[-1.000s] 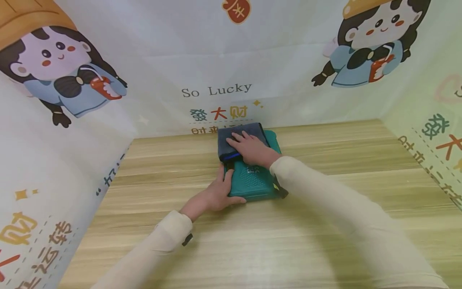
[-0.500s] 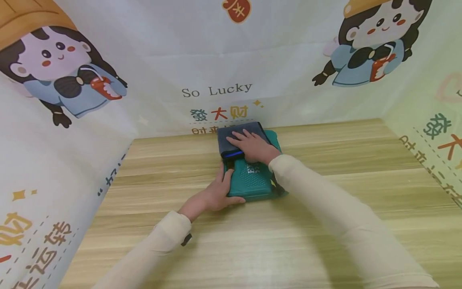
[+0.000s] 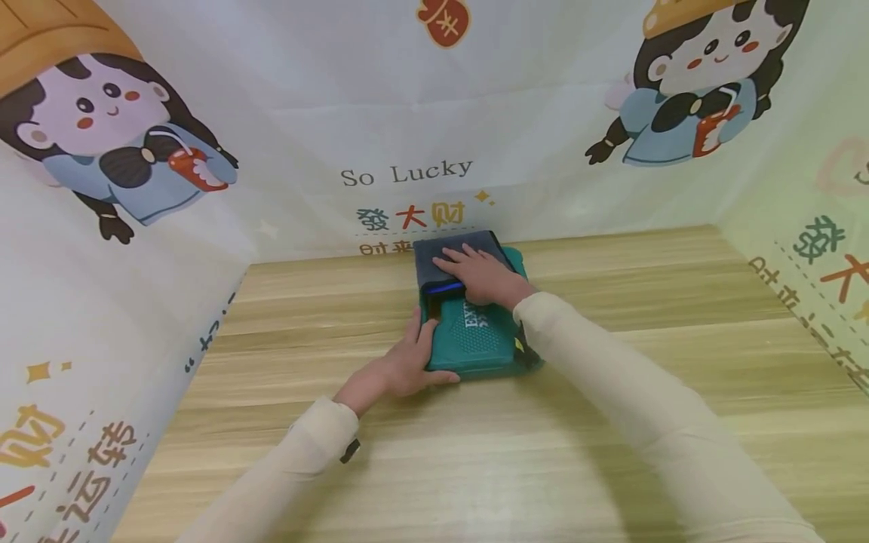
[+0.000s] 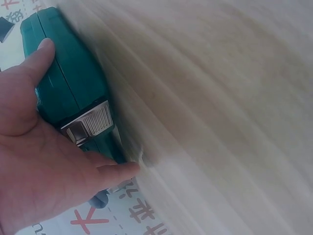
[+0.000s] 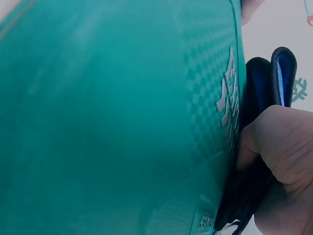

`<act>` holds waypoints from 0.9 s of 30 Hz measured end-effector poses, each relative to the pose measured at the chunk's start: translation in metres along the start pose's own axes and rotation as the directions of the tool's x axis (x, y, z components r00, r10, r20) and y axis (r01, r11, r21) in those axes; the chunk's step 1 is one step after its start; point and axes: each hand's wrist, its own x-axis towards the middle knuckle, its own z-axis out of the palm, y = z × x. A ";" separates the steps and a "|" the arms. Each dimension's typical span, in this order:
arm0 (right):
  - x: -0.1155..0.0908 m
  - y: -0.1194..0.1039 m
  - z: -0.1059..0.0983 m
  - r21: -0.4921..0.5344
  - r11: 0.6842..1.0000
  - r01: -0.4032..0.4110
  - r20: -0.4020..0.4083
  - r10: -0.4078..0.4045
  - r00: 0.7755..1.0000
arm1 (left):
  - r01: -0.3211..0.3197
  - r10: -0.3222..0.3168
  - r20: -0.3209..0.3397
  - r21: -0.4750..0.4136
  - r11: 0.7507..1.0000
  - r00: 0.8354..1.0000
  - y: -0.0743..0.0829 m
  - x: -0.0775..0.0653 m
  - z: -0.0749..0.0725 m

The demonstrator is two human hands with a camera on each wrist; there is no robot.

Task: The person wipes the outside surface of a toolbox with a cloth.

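Note:
A teal hard-shell case lies on the wooden table with raised white lettering on top. Over its far half rests a folded grey cloth, black-edged with a blue inner layer showing at the fold. My right hand lies on this cloth with fingers spread. In the right wrist view its thumb hooks over the cloth's near edge, close to the lid. My left hand braces the case's near left corner, thumb along the front side and straight fingers along the left side. The left wrist view shows a metal latch beside that palm.
A printed white backdrop rises behind the table and on both sides, and the case lies close to its rear panel. Bare wooden tabletop extends to the left, right and front of the case.
The right hand and cloth have shifted slightly away and to the right, so more of the lid's lettering shows. The left hand has stayed at its corner.

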 end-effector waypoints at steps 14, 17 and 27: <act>-0.016 0.023 -0.001 0.013 1.000 -0.018 0.009 0.018 1.000 | 0.020 -0.019 -0.033 0.042 0.999 0.999 0.001 0.001 0.004; -0.024 0.031 -0.003 0.025 0.999 -0.036 0.004 0.036 0.999 | 0.032 -0.030 -0.039 0.045 0.998 0.999 0.002 0.002 0.004; -0.048 0.050 0.002 0.142 0.987 -0.081 -0.035 0.086 0.996 | 0.025 -0.023 -0.052 0.053 0.998 0.998 0.001 -0.003 0.008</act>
